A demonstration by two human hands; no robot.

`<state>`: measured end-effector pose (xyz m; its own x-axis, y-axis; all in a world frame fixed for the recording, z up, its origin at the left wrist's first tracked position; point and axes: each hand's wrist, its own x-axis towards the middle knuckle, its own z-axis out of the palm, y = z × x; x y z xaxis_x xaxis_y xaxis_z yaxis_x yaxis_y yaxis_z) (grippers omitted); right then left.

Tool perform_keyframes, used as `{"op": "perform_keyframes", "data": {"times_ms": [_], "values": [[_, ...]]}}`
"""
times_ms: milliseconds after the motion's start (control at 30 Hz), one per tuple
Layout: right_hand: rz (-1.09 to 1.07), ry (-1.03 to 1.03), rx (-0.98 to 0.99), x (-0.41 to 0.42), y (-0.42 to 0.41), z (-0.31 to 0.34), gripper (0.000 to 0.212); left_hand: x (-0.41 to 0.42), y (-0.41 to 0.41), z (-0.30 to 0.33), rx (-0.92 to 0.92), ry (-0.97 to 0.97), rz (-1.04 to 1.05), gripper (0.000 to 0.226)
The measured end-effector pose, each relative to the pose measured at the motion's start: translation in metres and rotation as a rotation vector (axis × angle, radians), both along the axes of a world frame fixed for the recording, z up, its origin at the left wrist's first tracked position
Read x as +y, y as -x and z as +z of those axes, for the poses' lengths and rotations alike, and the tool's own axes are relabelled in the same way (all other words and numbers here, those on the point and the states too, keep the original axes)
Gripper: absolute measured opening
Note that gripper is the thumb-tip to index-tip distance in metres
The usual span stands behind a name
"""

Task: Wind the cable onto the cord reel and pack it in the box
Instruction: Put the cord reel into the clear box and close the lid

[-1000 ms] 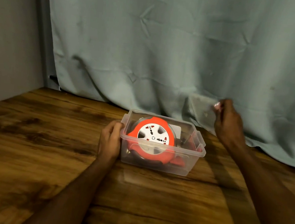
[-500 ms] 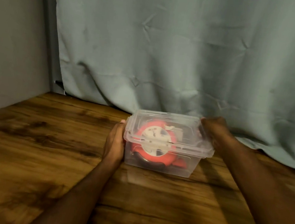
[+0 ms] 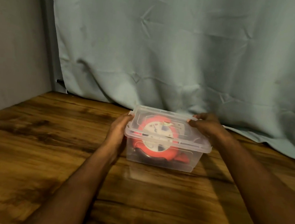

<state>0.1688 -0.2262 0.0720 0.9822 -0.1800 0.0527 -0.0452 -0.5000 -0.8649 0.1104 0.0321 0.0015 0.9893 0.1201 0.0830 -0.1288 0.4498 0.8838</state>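
Wooden worktop (image 3: pixel 28 153): dark-grained, it carries the box near the back, just before a pale curtain (image 3: pixel 168 49).
Box (image 3: pixel 163 159): clear plastic, standing flat on the worktop between the two hands.
Lid (image 3: pixel 160 120): clear, lying on the box rim; whether it is fully snapped down I cannot tell.
Cord reel (image 3: pixel 158 140): orange with a white face, inside the box under the lid; no loose cable shows outside.
Step in hand: seating the lid. Done well, I judge, by squaring it to the rim, then pressing both ends evenly so no corner rides up.
Left hand (image 3: pixel 117 132): fingers fairly straight, laid against the box's left end, steadying it.
Right hand (image 3: pixel 205 126): fingers curled over the lid's far right corner, gripping the edge.
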Motion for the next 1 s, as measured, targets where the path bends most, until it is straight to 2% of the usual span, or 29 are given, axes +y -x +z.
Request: {"op": "perform_keyframes", "data": {"times_ms": [133,200,267,333,433,567,633,733,867,1000], "values": [[-0.057,-0.018,0.042,-0.007,-0.001,-0.008,0.052,0.005,0.000,0.007,-0.012,-0.170,0.139,0.022],[-0.036,-0.102,0.181,-0.012,0.001,-0.013,0.054,0.010,-0.001,0.016,-0.026,-0.364,0.176,0.029],[0.016,-0.177,0.287,-0.012,0.004,-0.016,0.056,0.016,-0.007,0.024,-0.019,-0.577,0.197,0.022],[0.036,-0.177,0.315,-0.012,0.003,-0.014,0.058,0.018,-0.013,0.036,0.029,-0.712,0.171,0.020],[0.055,-0.200,0.355,-0.009,0.004,-0.009,0.058,0.020,-0.020,0.049,0.135,-0.905,0.131,0.031],[-0.049,-0.091,0.264,-0.008,0.002,-0.002,0.085,0.019,-0.027,0.057,0.176,-1.112,0.212,0.031],[-0.056,-0.074,0.261,-0.007,0.001,-0.001,0.082,0.017,-0.027,0.056,0.199,-1.116,0.229,0.027],[-0.027,-0.132,0.278,-0.012,0.004,-0.002,0.062,0.016,-0.024,0.049,0.202,-1.089,0.235,0.029],[0.027,-0.220,0.282,-0.032,0.020,0.001,0.044,0.011,-0.014,0.042,0.287,-0.761,0.145,0.038],[0.037,-0.193,0.266,-0.041,0.037,0.003,0.039,0.008,-0.011,0.041,0.324,-0.709,0.107,0.047]]}}
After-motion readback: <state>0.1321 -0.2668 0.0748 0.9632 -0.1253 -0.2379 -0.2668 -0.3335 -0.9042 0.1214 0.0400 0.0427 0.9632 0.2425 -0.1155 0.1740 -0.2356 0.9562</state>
